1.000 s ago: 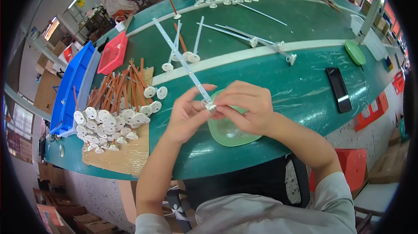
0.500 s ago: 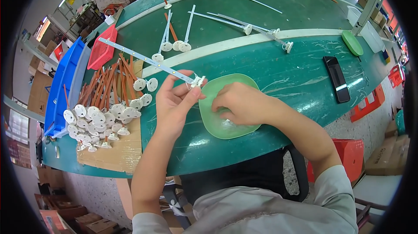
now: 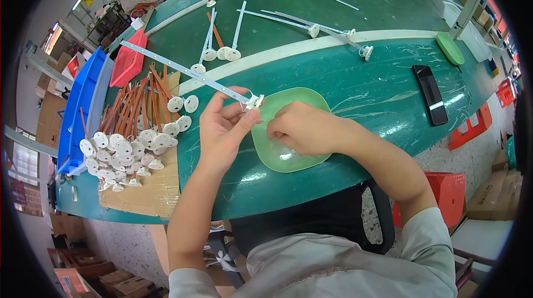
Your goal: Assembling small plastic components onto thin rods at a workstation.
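A long, thin white strip with small yellow squares along it (image 3: 183,70) is pinched near its white clip end by the left hand (image 3: 222,129), just above the green table. The right hand (image 3: 302,127) is curled over the shallow light-green plastic dish (image 3: 288,159) (what its fingers hold cannot be told). A heap of white round caps (image 3: 119,151) lies to the left on brown cardboard (image 3: 141,195), beside orange-brown strips (image 3: 130,109).
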A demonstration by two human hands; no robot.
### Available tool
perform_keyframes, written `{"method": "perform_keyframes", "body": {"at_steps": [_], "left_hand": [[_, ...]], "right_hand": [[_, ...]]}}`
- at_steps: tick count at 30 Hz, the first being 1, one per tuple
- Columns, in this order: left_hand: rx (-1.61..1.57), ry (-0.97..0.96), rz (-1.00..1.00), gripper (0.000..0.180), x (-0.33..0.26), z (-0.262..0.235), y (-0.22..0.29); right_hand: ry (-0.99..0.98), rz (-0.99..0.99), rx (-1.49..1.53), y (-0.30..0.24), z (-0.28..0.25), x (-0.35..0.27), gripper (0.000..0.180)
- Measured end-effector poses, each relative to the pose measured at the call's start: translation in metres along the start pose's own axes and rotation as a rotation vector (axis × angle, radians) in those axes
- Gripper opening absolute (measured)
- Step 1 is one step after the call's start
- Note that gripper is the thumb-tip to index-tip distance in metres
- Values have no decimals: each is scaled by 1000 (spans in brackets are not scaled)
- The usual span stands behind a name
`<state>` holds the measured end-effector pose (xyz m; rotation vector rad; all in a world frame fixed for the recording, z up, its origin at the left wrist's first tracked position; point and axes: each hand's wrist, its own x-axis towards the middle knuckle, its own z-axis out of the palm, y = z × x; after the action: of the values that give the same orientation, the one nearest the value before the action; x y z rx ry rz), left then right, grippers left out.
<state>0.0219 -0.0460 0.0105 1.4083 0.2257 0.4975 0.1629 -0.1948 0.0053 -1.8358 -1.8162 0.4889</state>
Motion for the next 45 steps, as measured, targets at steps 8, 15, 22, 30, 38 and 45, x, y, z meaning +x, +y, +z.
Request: {"method": "perform_keyframes", "body": {"at_steps": [8,15,22,30,38,45], "left_hand": [[76,-12,46,41,-1,0,-1],[68,11,72,42,-3,1,2],[110,12,73,41,-4,2,5],[95,-2,73,42,-5,3,3],[-80,-33,99,43,-6,3,0],[-255,-15,62,39,-3,-4,2]], "right_hand": [[-33,11,68,-6,-12,-2,15],[108,-78,207,-3,-25,-2,11],[147,37,245,-4,-28,-2,8],[380,-1,196,-4,-21,0,6],[890,-445,-279,-5,-1,7,19],[855,-445,-255,-6,0,10,26]]}}
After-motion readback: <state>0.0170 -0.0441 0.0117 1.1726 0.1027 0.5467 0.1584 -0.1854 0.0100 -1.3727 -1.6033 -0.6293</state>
